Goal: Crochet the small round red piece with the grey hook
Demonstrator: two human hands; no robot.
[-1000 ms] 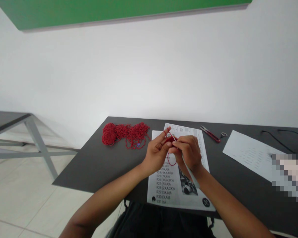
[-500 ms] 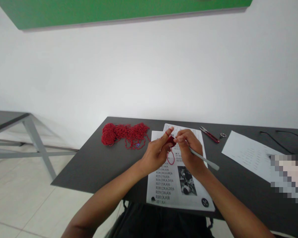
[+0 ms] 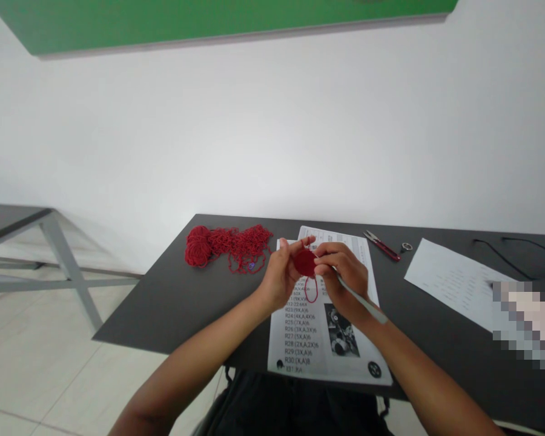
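A small round piece of red crochet is held up between my two hands, its flat face turned toward me. My left hand holds it from the left, thumb raised off the face and other fingers partly hidden behind it. Red yarn crosses the outstretched left index finger. My right hand pinches the right edge of the piece and grips a crochet hook with a grey handle; the hook's tip is hidden. Below the piece hangs a loop of red yarn.
Printed pattern sheets lie under my hands. Tangled red yarn and its ball are to the left. Thread snips, a small ring, another paper and glasses lie to the right. A wall stands behind the table.
The crochet piece has turned so its round face shows. My left thumb has lifted off it, and the hook's handle has tilted more steeply and moved closer to my right wrist.
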